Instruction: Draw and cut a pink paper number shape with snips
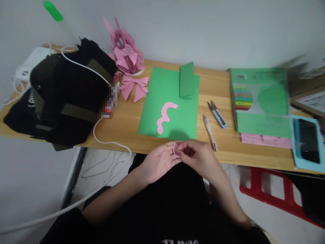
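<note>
Just off the table's front edge, my right hand [198, 154] pinches a small curved piece of pink paper [175, 149] between thumb and fingertips. My left hand [159, 162] lies palm up beneath it with the fingers stretched out, and the pink piece touches those fingers. Beyond my hands is a green sheet [149, 115] on the table. On it rests a scalloped pink paper cutout [164, 117], and a folded green card [186, 81] stands near its far right corner. Blue-handled thread snips [217, 114] and a white pen [210, 132] lie to the right of the sheet.
A pink folded-paper bow [134, 87] and a larger pink paper ornament [127, 51] sit at the back. A black bag [68, 88] fills the left, with a white cable [111, 142] trailing over the edge. Rightward are a green paper pack [261, 101] and a phone [308, 140].
</note>
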Motion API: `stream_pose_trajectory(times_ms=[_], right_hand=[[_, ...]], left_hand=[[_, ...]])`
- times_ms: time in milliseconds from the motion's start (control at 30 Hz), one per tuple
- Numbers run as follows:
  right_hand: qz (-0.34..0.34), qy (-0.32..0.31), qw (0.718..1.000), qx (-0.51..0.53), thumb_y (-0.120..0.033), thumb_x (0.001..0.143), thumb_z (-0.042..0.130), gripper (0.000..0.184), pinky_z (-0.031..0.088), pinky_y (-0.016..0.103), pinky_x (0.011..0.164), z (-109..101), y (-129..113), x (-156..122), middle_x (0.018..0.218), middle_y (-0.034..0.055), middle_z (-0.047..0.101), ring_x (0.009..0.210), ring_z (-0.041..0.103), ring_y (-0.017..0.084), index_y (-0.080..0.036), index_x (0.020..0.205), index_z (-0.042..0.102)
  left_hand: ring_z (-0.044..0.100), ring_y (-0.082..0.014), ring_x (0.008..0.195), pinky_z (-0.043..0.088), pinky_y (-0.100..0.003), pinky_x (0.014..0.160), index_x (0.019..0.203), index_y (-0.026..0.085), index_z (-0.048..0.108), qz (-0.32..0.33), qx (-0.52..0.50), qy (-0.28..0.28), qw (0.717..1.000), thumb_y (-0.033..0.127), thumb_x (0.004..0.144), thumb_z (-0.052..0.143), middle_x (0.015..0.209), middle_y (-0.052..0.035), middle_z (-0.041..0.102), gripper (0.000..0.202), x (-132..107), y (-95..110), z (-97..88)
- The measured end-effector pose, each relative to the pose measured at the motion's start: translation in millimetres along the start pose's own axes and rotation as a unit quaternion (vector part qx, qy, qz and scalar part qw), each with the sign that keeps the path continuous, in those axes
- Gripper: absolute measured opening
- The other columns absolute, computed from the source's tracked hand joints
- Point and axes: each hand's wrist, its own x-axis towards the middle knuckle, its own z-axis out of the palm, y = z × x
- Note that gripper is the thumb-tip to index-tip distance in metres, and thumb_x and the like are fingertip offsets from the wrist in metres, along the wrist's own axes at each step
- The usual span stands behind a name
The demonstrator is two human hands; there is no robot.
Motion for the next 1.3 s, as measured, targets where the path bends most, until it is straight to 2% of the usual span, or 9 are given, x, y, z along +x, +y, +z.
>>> stream_pose_trajectory(times_ms=[167,267,467,600,733,900,1033,1167,1300], right_hand=[[0.026,0.056,0.997,-0.048,-0.013,0.08,0.065,0.007,0.05,0.029,0.061,15.1,7.0,6.4,0.076,0.0063,0.067,0.065,0.062,0.017,-0.015,0.086,0.069],[0.039,0.061,0.996,-0.052,-0.018,0.081,0.068,0.003,0.05,0.029,0.06,14.3,8.2,3.8,0.077,0.0059,0.064,0.065,0.063,0.017,-0.016,0.082,0.071],[-0.019,0.039,0.996,0.073,-0.023,0.085,0.069,0.011,0.045,0.024,0.054,3.1,14.7,-2.1,0.078,0.003,0.063,0.061,0.058,0.012,-0.019,0.075,0.072],[0.017,0.025,0.999,-0.02,-0.023,0.087,0.07,0.013,0.043,0.025,0.056,0.2,22.2,7.0,0.074,0.0029,0.066,0.061,0.056,0.013,-0.018,0.075,0.071],[0.031,-0.016,0.995,-0.098,-0.018,0.085,0.072,0.012,0.042,0.028,0.065,6.2,21.7,26.0,0.074,0.0034,0.068,0.069,0.059,0.016,-0.019,0.073,0.07],[0.011,-0.03,0.986,-0.163,-0.016,0.084,0.069,0.017,0.035,0.027,0.056,9.8,18.1,38.5,0.064,0.0028,0.065,0.06,0.058,0.018,-0.021,0.067,0.068],[-0.004,-0.024,0.982,-0.187,-0.013,0.083,0.067,0.018,0.043,0.026,0.06,13.1,24.0,41.4,0.07,0.0032,0.071,0.066,0.066,0.019,-0.022,0.068,0.07],[0.005,-0.025,0.979,-0.204,-0.012,0.086,0.062,0.018,0.047,0.029,0.065,16.5,25.6,41.4,0.078,0.0067,0.073,0.077,0.071,0.024,-0.021,0.071,0.07],[-0.005,-0.043,0.977,-0.207,-0.013,0.09,0.057,0.018,0.049,0.032,0.07,18.6,25.4,41.7,0.084,0.0106,0.072,0.081,0.069,0.025,-0.018,0.077,0.068]], left_hand=[[0.059,-0.0273,0.124,0.04,-0.042,0.113,0.102,0.015,0.062,0.004,0.0,-0.005,1.0,0.028,0.082,0.058,0.113,-0.0114,0.069,0.024,5.7,-2.5,-2.7],[0.06,-0.0265,0.123,0.04,-0.041,0.112,0.108,0.015,0.062,-0.001,0.004,0.002,1.0,0.027,0.081,0.062,0.114,-0.0111,0.069,0.03,2.7,-1.0,-5.6],[0.065,-0.0264,0.117,0.043,-0.041,0.11,0.114,0.014,0.067,-0.023,0.026,0.011,0.999,0.023,0.075,0.075,0.117,-0.0117,0.072,0.041,-8.6,4.0,-9.7],[0.065,-0.0284,0.124,0.042,-0.042,0.111,0.12,0.013,0.068,-0.078,0.126,0.041,0.988,0.022,0.077,0.075,0.127,-0.0154,0.071,0.045,-22.0,8.5,-16.9],[0.073,-0.0262,0.11,0.051,-0.037,0.099,0.11,0.013,0.073,-0.097,0.191,0.062,0.975,0.025,0.078,0.074,0.116,-0.0153,0.077,0.034,-34.9,8.9,-23.0],[0.078,-0.0233,0.088,0.056,-0.032,0.081,0.097,0.013,0.076,-0.042,0.234,0.064,0.969,0.038,0.075,0.076,0.1,-0.0151,0.08,0.034,-38.9,5.8,-29.7],[0.077,-0.0234,0.081,0.055,-0.032,0.076,0.091,0.012,0.075,0.035,0.273,0.092,0.957,0.05,0.069,0.081,0.092,-0.0149,0.08,0.044,-28.4,9.0,-41.2],[0.077,-0.0253,0.081,0.057,-0.035,0.077,0.09,0.012,0.074,0.072,0.307,0.115,0.942,0.052,0.071,0.079,0.09,-0.0152,0.079,0.045,-23.8,14.1,-43.5],[0.076,-0.0247,0.081,0.058,-0.036,0.078,0.092,0.013,0.075,0.138,0.354,0.143,0.914,0.046,0.077,0.074,0.09,-0.0139,0.079,0.036,-25.3,30.0,-33.3]])
